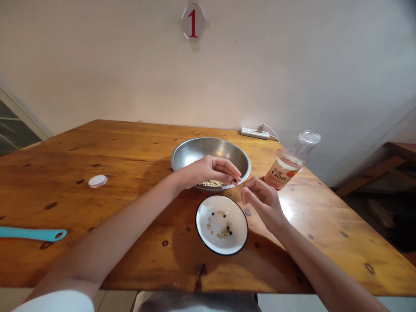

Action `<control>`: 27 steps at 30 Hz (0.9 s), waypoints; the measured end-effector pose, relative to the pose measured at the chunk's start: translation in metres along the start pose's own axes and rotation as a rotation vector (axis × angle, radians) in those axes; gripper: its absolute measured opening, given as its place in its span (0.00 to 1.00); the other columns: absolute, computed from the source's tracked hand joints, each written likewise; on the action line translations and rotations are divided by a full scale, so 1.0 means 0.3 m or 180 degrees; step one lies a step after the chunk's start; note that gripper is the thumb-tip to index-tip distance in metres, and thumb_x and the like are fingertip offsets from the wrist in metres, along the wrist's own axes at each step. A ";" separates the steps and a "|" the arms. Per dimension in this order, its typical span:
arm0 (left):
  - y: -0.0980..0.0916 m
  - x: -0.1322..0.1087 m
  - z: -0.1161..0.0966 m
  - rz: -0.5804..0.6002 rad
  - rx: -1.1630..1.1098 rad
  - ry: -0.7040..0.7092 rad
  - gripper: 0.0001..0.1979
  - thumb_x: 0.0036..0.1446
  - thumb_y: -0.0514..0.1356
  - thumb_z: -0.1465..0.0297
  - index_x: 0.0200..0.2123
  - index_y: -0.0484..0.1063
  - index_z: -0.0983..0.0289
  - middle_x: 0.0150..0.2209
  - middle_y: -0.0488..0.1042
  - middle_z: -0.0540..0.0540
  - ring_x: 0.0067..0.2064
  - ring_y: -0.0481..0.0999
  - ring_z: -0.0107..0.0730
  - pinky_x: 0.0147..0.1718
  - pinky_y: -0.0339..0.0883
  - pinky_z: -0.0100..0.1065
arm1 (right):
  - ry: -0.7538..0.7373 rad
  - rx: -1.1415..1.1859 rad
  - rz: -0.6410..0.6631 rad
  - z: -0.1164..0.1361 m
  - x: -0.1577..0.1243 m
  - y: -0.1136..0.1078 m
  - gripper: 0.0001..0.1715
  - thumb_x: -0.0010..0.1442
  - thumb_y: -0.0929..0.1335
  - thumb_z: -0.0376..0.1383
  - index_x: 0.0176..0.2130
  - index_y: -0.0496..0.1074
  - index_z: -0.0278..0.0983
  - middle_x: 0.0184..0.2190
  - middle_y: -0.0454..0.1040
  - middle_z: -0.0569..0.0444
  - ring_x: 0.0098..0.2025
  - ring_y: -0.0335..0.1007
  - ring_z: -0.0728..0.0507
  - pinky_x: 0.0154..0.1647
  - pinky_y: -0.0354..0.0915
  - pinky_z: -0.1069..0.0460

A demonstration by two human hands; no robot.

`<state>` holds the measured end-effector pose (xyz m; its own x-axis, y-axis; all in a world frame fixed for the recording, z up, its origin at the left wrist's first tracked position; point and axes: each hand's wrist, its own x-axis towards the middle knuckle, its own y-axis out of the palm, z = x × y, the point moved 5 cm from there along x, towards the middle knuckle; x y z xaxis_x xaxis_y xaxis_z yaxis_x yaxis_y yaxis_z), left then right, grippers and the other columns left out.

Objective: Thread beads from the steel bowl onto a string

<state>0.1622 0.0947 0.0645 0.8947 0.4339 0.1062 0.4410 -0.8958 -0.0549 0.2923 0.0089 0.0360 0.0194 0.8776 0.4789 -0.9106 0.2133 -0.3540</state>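
My left hand (212,170) reaches over the near rim of a steel bowl (208,149), thumb and fingertips closed on a small dark bean (235,180). Pale yellowish beans (212,183) lie in the bottom of the bowl, partly hidden by this hand. Just to the right, my right hand (264,201) is raised with curled fingers, thumb and forefinger pinched together; what they hold, if anything, I cannot make out. Below both hands is a white dish with a dark rim (208,242), holding scattered pale beans and several black ones (228,229).
A clear bottle of pinkish drink (281,171) stands close behind my right hand. At the left lie a white lid (98,181) and a turquoise handle (35,234). A power strip (255,133) with a plug sits at the wooden table's (139,242) back edge.
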 end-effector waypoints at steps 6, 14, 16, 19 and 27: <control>-0.005 0.000 -0.001 -0.0119 -0.0094 0.0015 0.10 0.48 0.66 0.72 0.36 0.75 0.67 0.37 0.77 0.55 0.41 0.77 0.30 0.44 0.69 0.33 | 0.0000 0.0066 0.0055 0.006 -0.001 0.001 0.12 0.61 0.64 0.38 0.27 0.64 0.37 0.18 0.65 0.59 0.21 0.58 0.50 0.23 0.56 0.55; -0.010 0.002 -0.002 -0.0208 -0.0072 0.0026 0.10 0.47 0.67 0.73 0.34 0.74 0.68 0.35 0.77 0.54 0.39 0.76 0.29 0.43 0.68 0.34 | -0.0061 0.0077 0.0112 0.004 -0.004 0.003 0.13 0.61 0.64 0.38 0.26 0.64 0.37 0.19 0.65 0.59 0.21 0.58 0.51 0.24 0.56 0.55; -0.012 0.003 -0.002 -0.0216 -0.0056 0.0046 0.10 0.46 0.67 0.73 0.34 0.74 0.68 0.35 0.76 0.53 0.39 0.76 0.28 0.43 0.68 0.33 | -0.0063 0.0090 0.0135 0.002 -0.003 0.005 0.13 0.61 0.64 0.38 0.26 0.63 0.37 0.19 0.65 0.59 0.21 0.58 0.51 0.23 0.55 0.55; -0.014 0.005 -0.001 -0.0197 -0.0094 0.0088 0.09 0.45 0.68 0.74 0.33 0.74 0.67 0.34 0.76 0.51 0.38 0.76 0.26 0.42 0.69 0.30 | -0.0076 0.0083 0.0168 0.000 -0.003 0.008 0.13 0.61 0.64 0.38 0.26 0.63 0.37 0.18 0.65 0.59 0.21 0.58 0.51 0.24 0.55 0.55; -0.013 0.001 0.001 -0.0210 -0.0077 -0.0021 0.08 0.48 0.64 0.78 0.34 0.74 0.67 0.34 0.76 0.51 0.38 0.76 0.25 0.39 0.69 0.29 | -0.0095 0.0047 0.0256 0.000 -0.005 0.010 0.14 0.62 0.64 0.38 0.26 0.63 0.37 0.19 0.66 0.59 0.22 0.59 0.50 0.25 0.56 0.55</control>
<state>0.1608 0.0982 0.0646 0.8642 0.4927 0.1021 0.4973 -0.8672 -0.0240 0.2895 0.0084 0.0342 -0.0662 0.8784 0.4733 -0.9148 0.1360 -0.3804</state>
